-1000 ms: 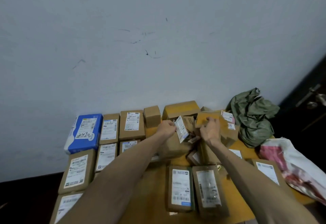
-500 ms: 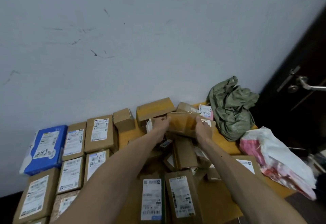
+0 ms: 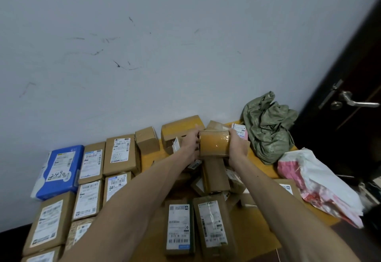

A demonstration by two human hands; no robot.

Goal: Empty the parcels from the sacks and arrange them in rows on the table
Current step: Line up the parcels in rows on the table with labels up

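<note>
Left hand [image 3: 190, 145] and right hand [image 3: 237, 146] grasp a taped box [image 3: 214, 143] between them, raised above the pile [image 3: 216, 177] on the table [image 3: 257, 158]

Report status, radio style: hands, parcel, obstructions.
Left hand and right hand grip the taped brown parcel. Held above the jumbled pile. Pile crowds table centre; sorted rows lie left.

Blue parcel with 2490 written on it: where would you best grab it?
Probably the blue parcel by its left long edge, from the left: it lies flat, brown boxes crowd its right side and near end, the left is free.
</note>
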